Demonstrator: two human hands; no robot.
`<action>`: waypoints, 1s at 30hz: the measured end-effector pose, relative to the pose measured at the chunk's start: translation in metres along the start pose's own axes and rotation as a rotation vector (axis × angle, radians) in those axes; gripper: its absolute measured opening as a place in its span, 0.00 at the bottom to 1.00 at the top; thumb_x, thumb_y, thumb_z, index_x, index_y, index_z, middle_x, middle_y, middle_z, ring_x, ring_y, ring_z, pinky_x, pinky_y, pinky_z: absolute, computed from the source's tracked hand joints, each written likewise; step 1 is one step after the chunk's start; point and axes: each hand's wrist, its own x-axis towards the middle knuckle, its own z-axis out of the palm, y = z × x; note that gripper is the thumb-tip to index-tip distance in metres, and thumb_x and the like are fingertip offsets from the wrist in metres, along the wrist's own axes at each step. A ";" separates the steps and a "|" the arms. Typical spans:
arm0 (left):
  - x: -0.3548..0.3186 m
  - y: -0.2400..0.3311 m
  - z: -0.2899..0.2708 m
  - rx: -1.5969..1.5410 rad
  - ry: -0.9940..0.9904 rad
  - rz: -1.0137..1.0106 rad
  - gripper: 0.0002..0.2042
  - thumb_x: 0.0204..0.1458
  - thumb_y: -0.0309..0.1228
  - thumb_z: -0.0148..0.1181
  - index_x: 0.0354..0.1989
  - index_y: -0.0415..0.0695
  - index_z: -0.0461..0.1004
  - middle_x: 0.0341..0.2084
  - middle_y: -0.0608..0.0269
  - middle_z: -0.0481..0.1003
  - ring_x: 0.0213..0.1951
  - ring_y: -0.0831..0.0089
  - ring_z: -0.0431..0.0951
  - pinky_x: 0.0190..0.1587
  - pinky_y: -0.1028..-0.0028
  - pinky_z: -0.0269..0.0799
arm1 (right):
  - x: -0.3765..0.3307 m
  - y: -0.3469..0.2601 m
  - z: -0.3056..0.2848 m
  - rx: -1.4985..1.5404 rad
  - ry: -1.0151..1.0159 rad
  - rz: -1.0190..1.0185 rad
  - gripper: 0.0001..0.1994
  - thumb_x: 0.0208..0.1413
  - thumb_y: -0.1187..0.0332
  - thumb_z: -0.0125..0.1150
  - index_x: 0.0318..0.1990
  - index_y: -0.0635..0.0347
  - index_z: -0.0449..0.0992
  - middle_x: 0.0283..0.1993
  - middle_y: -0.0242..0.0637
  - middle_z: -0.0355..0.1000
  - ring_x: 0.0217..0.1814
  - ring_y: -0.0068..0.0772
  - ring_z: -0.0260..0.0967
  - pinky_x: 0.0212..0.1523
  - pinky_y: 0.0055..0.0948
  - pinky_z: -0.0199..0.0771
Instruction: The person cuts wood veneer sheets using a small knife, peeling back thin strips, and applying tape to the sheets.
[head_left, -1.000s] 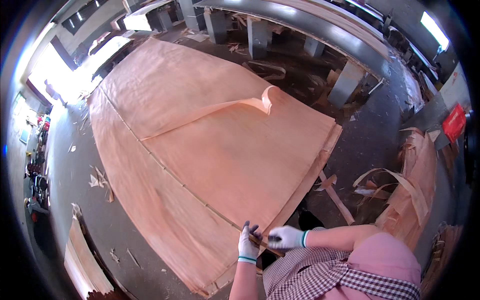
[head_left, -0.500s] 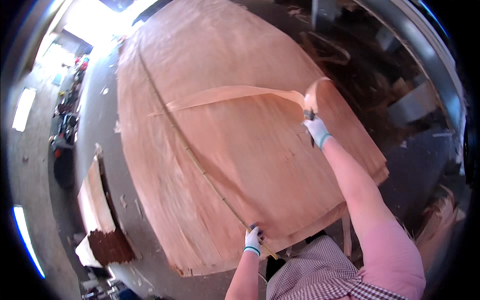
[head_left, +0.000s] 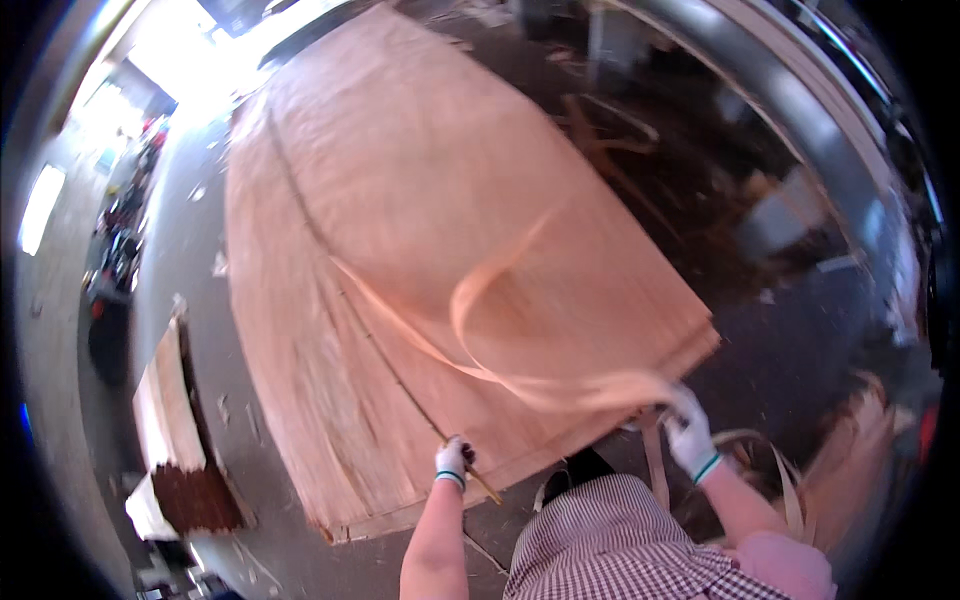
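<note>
Head view shows one long veneer strip (head_left: 520, 370) curling above a stack of veneer sheets (head_left: 420, 220), its end clenched in the gloved right hand (head_left: 690, 435) off the stack's near right corner. The left hand (head_left: 452, 462) grips a thin stick-like tool (head_left: 485, 487) (perhaps a blade) at the near edge. Such a strip looks light, floppy and brittle, so it is best held near its end. Two hands, one loose strip; the stack's sheets cannot be counted.

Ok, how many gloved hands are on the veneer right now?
2. The left hand grips a thin stick at the veneer stack's near edge; the right hand holds the loose veneer strip at the near right corner.
</note>
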 end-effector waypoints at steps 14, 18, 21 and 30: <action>-0.214 0.018 0.053 0.145 0.069 0.538 0.12 0.56 0.38 0.54 0.27 0.49 0.61 0.13 0.75 0.53 0.13 0.82 0.50 0.14 0.78 0.47 | -0.693 0.047 -0.092 -0.340 0.504 2.288 0.14 0.49 0.68 0.49 0.41 0.64 0.75 0.45 0.56 0.72 0.48 0.55 0.70 0.47 0.44 0.69; -0.271 0.016 0.157 0.136 -0.064 0.587 0.12 0.57 0.37 0.54 0.27 0.49 0.60 0.12 0.76 0.51 0.13 0.83 0.49 0.14 0.78 0.46 | -0.693 0.044 -0.043 0.135 -0.029 2.252 0.17 0.50 0.64 0.47 0.43 0.62 0.76 0.46 0.55 0.72 0.49 0.55 0.70 0.49 0.44 0.69; -0.309 0.009 0.254 0.142 -0.213 0.608 0.13 0.56 0.38 0.55 0.24 0.52 0.59 0.12 0.76 0.49 0.13 0.83 0.48 0.15 0.79 0.46 | -0.639 0.093 -0.032 0.359 -0.205 2.000 0.18 0.51 0.61 0.46 0.44 0.60 0.76 0.47 0.55 0.72 0.50 0.55 0.70 0.50 0.43 0.69; -0.476 -0.098 0.553 0.028 -0.728 0.459 0.10 0.60 0.33 0.50 0.48 0.47 0.69 0.13 0.79 0.46 0.14 0.86 0.45 0.15 0.82 0.44 | -0.358 0.339 -0.304 0.706 0.614 1.055 0.12 0.49 0.62 0.61 0.19 0.56 0.72 0.16 0.31 0.65 0.16 0.26 0.60 0.19 0.30 0.54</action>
